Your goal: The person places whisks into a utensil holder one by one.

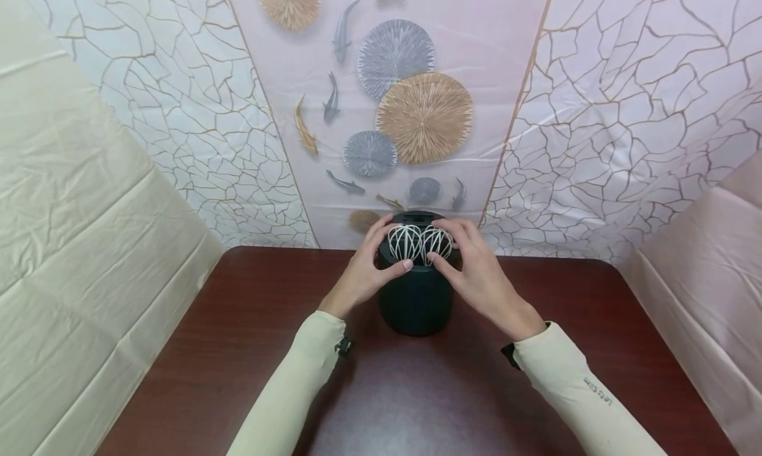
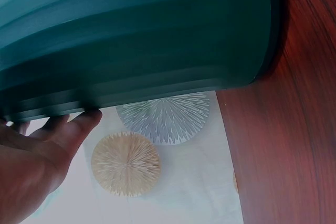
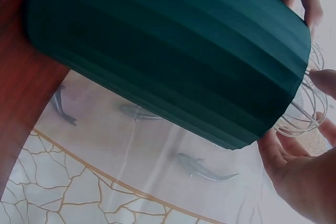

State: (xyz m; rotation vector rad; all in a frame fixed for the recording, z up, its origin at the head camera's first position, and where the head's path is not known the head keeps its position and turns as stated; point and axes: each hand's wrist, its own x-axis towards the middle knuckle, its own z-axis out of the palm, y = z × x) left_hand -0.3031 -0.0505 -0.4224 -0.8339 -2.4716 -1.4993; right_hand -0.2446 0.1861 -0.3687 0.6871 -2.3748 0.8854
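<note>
A dark green ribbed container (image 1: 415,304) stands upright at the back of the table. Out of its top rise two whisk heads of pale wire, a left whisk (image 1: 405,243) and a right whisk (image 1: 437,241), side by side. My left hand (image 1: 372,264) grips the container's upper left side, thumb at the front rim beside the left whisk. In the left wrist view its fingers (image 2: 79,129) touch the ribbed wall. My right hand (image 1: 481,274) holds the right whisk, thumb against the wires and fingers behind. Whatever lies lower inside the container is hidden.
The reddish-brown table (image 1: 250,350) has rounded back corners. Behind it hangs a patterned cloth (image 1: 506,59) with fish and round motifs. Cream cloth walls (image 1: 71,244) rise at both sides. A dark part with a slot (image 1: 417,218) shows at the container's back rim.
</note>
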